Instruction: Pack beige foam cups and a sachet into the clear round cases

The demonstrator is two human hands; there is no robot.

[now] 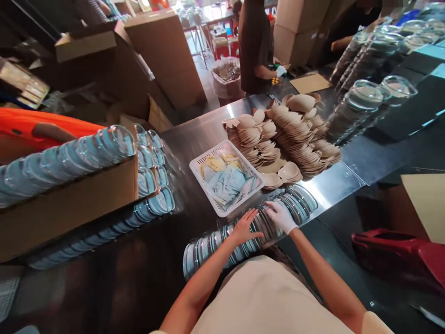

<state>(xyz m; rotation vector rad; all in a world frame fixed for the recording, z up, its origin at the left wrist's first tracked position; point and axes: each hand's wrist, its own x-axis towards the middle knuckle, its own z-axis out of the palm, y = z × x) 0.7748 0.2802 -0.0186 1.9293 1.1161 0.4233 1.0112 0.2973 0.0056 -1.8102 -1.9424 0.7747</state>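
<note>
1. The row of clear lids (243, 232) lies on its side along the near edge of the surface (208, 130), running from the near-left up toward the right.
2. Your left hand (245, 228), bare, rests flat on the middle of the row, fingers spread apart and not clamped on anything.
3. Your right hand (280, 215), in a white glove, lies on the row just beside the left, fingers loosely apart over the lid rims; no lid is pinched that I can tell.
4. Judgement: you are parting or steadying the row. Press evenly with both palms so the stack does not fan out or roll off the near edge.
5. Keep the split between your hands narrow; thin lids stick together, so check the count by edge.
6. The white basket (200, 163) of sachets stands just behind the row, touching or nearly so. Avoid nudging it.
7. Beige spoons (295, 134) are piled further back toward the far edge.
8. More lid stacks (69, 160) sit in a cardboard box (69, 208) at the left edge.
9. Another person (255, 46) works beyond the far edge, well apart.
</note>
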